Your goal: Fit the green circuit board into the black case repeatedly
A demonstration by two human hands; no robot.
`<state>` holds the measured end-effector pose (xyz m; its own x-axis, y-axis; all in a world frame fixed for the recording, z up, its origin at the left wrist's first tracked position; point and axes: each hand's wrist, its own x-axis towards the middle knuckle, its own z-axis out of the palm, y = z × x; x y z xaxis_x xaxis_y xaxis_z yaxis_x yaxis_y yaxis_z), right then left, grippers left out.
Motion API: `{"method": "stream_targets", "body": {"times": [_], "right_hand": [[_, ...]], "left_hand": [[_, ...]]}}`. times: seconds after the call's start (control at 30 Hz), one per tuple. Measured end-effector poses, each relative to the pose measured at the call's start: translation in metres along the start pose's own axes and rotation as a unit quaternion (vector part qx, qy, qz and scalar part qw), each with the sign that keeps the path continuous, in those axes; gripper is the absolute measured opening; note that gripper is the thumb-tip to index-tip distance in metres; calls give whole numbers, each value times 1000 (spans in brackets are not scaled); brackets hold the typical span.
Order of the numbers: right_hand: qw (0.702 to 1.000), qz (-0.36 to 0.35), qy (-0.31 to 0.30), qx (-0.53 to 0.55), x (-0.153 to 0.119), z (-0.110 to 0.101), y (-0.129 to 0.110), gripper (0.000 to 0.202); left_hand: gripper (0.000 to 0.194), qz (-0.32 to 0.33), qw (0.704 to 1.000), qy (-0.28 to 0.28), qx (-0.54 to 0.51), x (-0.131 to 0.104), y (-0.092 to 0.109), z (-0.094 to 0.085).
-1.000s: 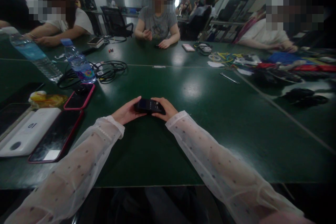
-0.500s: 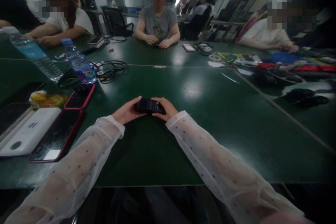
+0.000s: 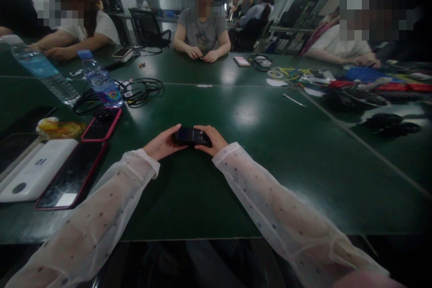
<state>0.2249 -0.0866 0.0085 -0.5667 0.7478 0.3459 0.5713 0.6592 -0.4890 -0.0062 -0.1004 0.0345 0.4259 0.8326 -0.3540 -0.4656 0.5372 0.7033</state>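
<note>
Between my two hands is a small black box-shaped device (image 3: 191,135), with a dark screen on its left part and small pale marks on its right. My left hand (image 3: 164,142) grips its left end, thumb on top and fingers beneath. At the opposite end my right hand (image 3: 214,140) is closed on it in the same way. The device is at the green tabletop (image 3: 195,189); whether it rests there or is held just above, I cannot tell. Sheer white dotted sleeves cover both forearms.
To my left are a white power bank (image 3: 38,168), a dark phone (image 3: 72,173), a pink-edged phone (image 3: 101,125), two water bottles, the nearer one blue-capped (image 3: 101,82), and black cables (image 3: 143,90). Rightward lie a thin metal rod (image 3: 294,100) and tangled wires (image 3: 354,94). Several people sit around.
My hands and the black device stay in nearly the same place. The view has shifted very slightly. Across the table, the hands of the person in grey have moved a little.
</note>
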Motion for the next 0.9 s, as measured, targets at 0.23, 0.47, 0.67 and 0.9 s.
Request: {"method": "stream_targets", "body": {"times": [0.23,0.47,0.67,0.9], "right_hand": [[998,-9,37,42,0,1,-2,59],[983,31,63,168,2,5,8,58],[972,45,55,224,3,-13,2,58],[955,116,134,240,5,-35,13,66]], "left_hand": [[35,-6,1000,-6,-10,2,0,-1],[38,-24,1000,4,-11,1,1,2],[36,-26,999,-7,-18,2,0,0],[27,-26,1000,14,-1,-2,2,6]]}}
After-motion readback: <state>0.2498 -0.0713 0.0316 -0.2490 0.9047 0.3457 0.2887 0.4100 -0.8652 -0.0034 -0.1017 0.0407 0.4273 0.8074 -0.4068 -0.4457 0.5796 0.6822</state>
